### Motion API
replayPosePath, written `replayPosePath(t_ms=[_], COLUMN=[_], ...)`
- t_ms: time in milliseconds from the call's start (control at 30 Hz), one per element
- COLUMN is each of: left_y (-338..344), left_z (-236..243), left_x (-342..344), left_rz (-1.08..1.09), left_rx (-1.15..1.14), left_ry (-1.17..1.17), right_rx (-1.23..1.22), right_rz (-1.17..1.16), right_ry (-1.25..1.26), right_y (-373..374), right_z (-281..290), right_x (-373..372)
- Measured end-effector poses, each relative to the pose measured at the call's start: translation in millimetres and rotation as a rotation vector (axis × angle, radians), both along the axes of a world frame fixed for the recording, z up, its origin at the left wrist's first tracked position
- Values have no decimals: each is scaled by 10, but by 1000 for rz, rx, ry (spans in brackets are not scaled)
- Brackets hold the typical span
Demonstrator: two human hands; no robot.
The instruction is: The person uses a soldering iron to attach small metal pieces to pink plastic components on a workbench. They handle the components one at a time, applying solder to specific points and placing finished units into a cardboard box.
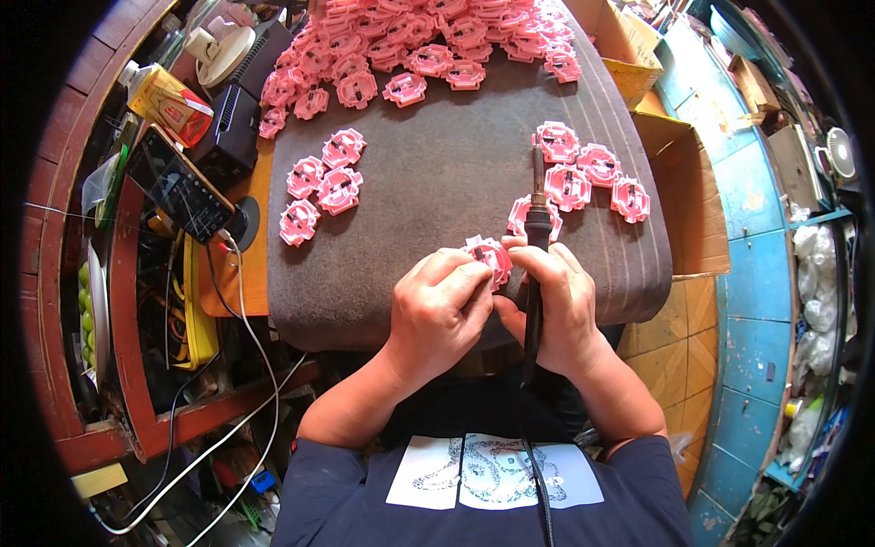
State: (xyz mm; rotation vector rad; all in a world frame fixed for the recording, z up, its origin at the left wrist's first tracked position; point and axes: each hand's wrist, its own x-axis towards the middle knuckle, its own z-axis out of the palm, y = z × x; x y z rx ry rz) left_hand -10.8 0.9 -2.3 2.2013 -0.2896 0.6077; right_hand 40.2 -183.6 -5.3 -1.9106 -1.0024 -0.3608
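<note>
Near the front edge of the dark mat (pixel 419 173), my left hand (pixel 432 301) pinches a pink plastic part (pixel 493 261) between thumb and fingertips. My right hand (pixel 567 294) is closed round a soldering iron (pixel 537 219), whose black handle lies along the palm and whose metal shaft points away from me. Its right fingertips are also at the pink part's right side. Just beyond that hand lies another pink part (pixel 521 217). Several more pink parts (pixel 568 186) with dark strips in their middles sit beyond it. The palm side of my left hand is hidden.
A big heap of pink parts (pixel 401 41) covers the far end, and a small group (pixel 339 189) lies at left. A phone (pixel 180 185) on a stand with a white cable (pixel 258 342) is left of the mat. Cardboard boxes (pixel 684 196) stand right. The iron's cord (pixel 540 474) crosses my shirt.
</note>
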Motion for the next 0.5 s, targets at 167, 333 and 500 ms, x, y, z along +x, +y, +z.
replayPosePath(t_ms=[167,333,500], left_y=[-1,3,1], left_z=[-6,6,-10], left_x=[2,7,9], left_rz=[4,-4,1], left_rx=[4,10,6], left_ry=[-11,-16,-20], right_rx=[-7,-30,-33], right_rz=[2,-5,-11], right_ry=[-66,-56,-52], right_y=[23,37,40], right_z=[-4,23,8], right_x=[45,56,50])
